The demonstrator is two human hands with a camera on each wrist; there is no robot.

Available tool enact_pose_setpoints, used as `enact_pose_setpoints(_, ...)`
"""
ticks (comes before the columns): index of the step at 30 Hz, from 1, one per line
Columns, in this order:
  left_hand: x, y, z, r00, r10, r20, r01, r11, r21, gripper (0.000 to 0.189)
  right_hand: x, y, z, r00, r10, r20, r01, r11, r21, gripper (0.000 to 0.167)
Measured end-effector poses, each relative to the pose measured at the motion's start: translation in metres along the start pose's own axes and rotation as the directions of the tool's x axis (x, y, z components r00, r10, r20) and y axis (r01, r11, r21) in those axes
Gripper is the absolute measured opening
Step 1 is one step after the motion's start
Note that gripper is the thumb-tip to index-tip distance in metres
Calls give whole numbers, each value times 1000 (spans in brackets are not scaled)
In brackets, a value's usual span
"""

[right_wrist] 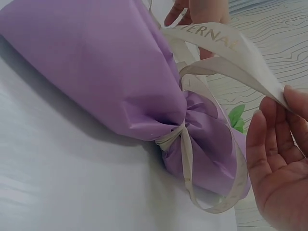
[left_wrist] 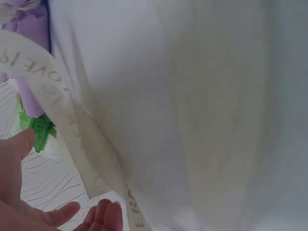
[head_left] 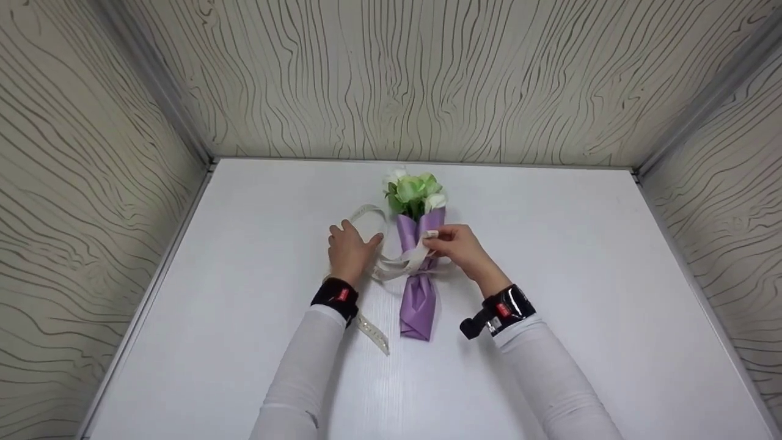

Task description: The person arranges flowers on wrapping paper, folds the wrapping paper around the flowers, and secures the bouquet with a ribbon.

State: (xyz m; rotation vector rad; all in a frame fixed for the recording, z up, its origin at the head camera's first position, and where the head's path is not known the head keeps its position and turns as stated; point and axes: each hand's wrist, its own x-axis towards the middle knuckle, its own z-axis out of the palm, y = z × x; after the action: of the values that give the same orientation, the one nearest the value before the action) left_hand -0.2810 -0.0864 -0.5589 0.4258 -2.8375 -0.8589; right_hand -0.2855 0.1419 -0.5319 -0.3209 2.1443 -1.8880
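A bouquet in purple wrapping paper (head_left: 418,311) lies on the table, its white and pale green flowers (head_left: 413,189) toward the back wall. Cream ribbon (right_wrist: 174,138) cinches the paper at its waist, and printed lettering shows on it. My right hand (head_left: 458,247) pinches a stretch of the ribbon above the wrapping between thumb and fingers. Left of the bouquet is my left hand (head_left: 351,250), fingers spread and nothing gripped. In the left wrist view a loop of ribbon (left_wrist: 72,127) passes near its fingertips; whether they touch is unclear.
Loose ribbon loops behind the left hand, and a ribbon tail (head_left: 374,335) lies beside the left wrist. The white table (head_left: 580,244) meets patterned panels (head_left: 391,79) at the back and sides.
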Motion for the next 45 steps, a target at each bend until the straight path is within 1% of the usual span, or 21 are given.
enact_pose_setpoints(2, 0, 2, 4, 1000, -12, 18, 12, 1000, -17, 80, 0, 2, 0, 1000, 2, -6, -2, 1000, 1, 25)
enact_pose_setpoints(5, 0, 4, 7, 1000, -16, 15, 16, 1000, -26, 70, 0, 4, 0, 1000, 17, -10, -17, 1000, 19, 25)
enact_pose_setpoints(7, 0, 3, 7, 1000, -12, 2, 12, 1000, -27, 58, 0, 5, -1, 999, 32, -16, -31, 999, 36, 25)
enact_pose_setpoints(11, 1, 0, 4, 1000, 6, -20, -7, 997, -78, 28, -1, 5, -5, 998, 45, -34, -43, 998, 55, 26)
enact_pose_setpoints(13, 3, -3, 2, 1000, -5, -27, 2, 994, -110, 15, -1, 5, -8, 998, 45, -42, -42, 997, 65, 27)
enact_pose_setpoints(15, 5, -8, 1, 999, -29, -32, 24, 988, -155, 7, -2, 5, -11, 998, 46, -46, -43, 997, 70, 28)
enact_pose_setpoints(17, 8, -13, -1, 997, -69, -35, 60, 975, -212, 5, -2, 7, -13, 998, 45, -53, -41, 996, 80, 28)
enact_pose_setpoints(19, 11, -17, -4, 994, -103, -36, 89, 955, -283, 4, -2, 7, -15, 997, 45, -58, -40, 996, 79, 29)
enact_pose_setpoints(22, 16, -22, -12, 991, -121, -53, 91, 917, -389, 5, -1, 6, -17, 997, 40, -58, -36, 997, 70, 29)
enact_pose_setpoints(25, 18, -23, -26, 991, -108, -81, 56, 875, -480, 9, 0, 5, -20, 998, 37, -48, -35, 999, 38, 29)
enact_pose_setpoints(28, 17, -20, -42, 990, -75, -122, -2, 841, -541, 13, 1, 4, -22, 998, 38, -45, -38, 999, 2, 26)
enact_pose_setpoints(30, 12, -17, -54, 987, -34, -159, -61, 829, -556, 14, 2, 2, -23, 999, 35, -37, -36, 999, -18, 25)
enact_pose_setpoints(32, 4, -11, -65, 978, 25, -209, -137, 830, -541, 14, 3, 1, -24, 999, 35, -32, -36, 999, -33, 25)
enact_pose_setpoints(34, -7, -3, -74, 956, 109, -273, -237, 837, -494, 13, 4, 0, -25, 999, 39, -23, -40, 998, -43, 24)
enact_pose_setpoints(35, -12, 1, -78, 939, 157, -305, -291, 837, -464, 13, 4, -1, -25, 999, 42, -20, -43, 998, -46, 24)
enact_pose_setpoints(36, -18, 6, -82, 918, 204, -340, -345, 834, -431, 12, 5, -2, -26, 999, 43, -18, -44, 998, -50, 23)
enact_pose_setpoints(37, -24, 11, -84, 894, 252, -370, -397, 827, -398, 12, 6, -2, -26, 999, 46, -17, -47, 997, -56, 23)
enact_pose_setpoints(39, -35, 21, -88, 836, 348, -424, -499, 804, -323, 10, 8, -4, -27, 999, 47, -12, -48, 997, -65, 21)
enact_pose_setpoints(42, -50, 32, -87, 751, 461, -473, -612, 754, -237, 6, 10, -7, -27, 999, 49, 1, -48, 995, -86, 21)
enact_pose_setpoints(44, -60, 37, -84, 704, 516, -487, -663, 725, -189, 6, 11, -9, -28, 998, 56, 11, -55, 994, -96, 22)
enact_pose_setpoints(45, -65, 40, -82, 688, 537, -488, -680, 711, -177, 7, 11, -11, -28, 998, 60, 15, -58, 993, -99, 23)
